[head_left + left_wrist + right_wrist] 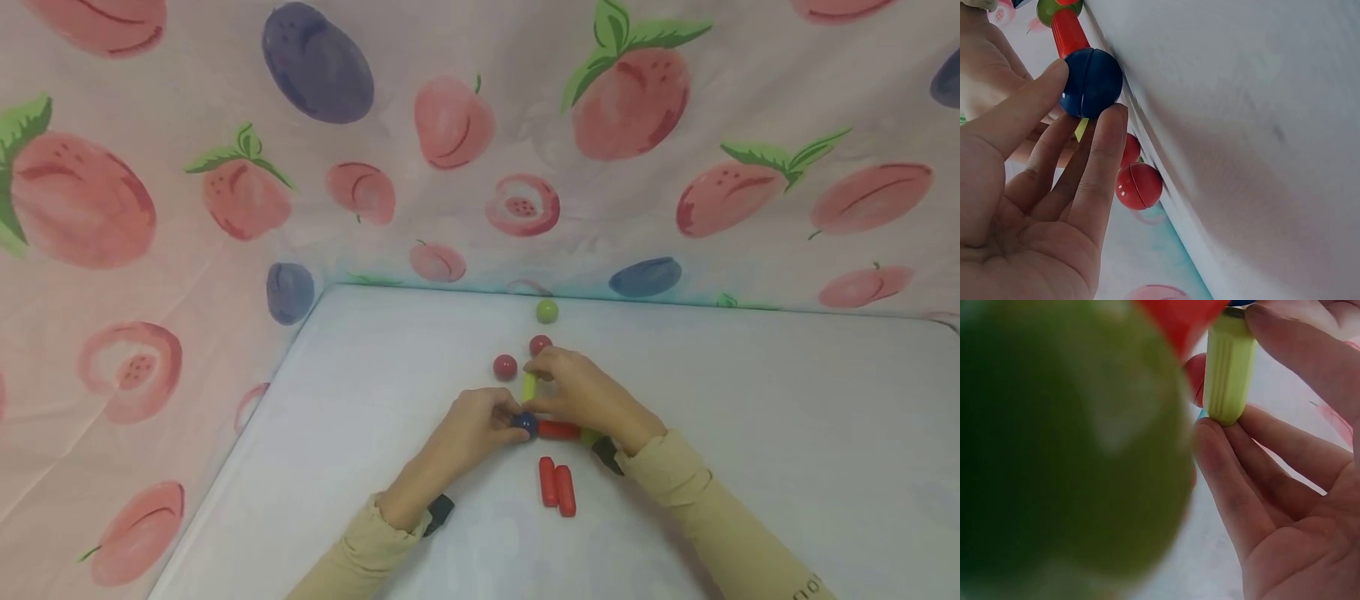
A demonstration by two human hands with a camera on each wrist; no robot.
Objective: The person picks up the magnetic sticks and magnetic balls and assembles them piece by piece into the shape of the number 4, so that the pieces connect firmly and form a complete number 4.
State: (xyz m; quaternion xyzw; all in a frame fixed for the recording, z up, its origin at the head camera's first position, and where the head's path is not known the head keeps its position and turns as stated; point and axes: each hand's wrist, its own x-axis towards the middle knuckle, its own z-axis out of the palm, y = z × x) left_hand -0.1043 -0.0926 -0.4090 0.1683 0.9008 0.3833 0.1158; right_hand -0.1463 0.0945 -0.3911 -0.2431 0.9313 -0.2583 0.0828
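At 12 o'clock from the glossy blue plastic-looking ball (526,425) pinched by the left hand (468,429), ribbed yellow-green plastic-looking rod (529,387) lies 12-to-6, pinched end to end by right hand (583,393), dark tip facing ball, contact unclear.

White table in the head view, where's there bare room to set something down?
The white table is bare right of the right hand and beige sleeve, and between the left hand and the fruit-print cloth at left. It's crowded around both hands: glossy blue ball, yellow-green rod, red rods, and red balls just beyond.
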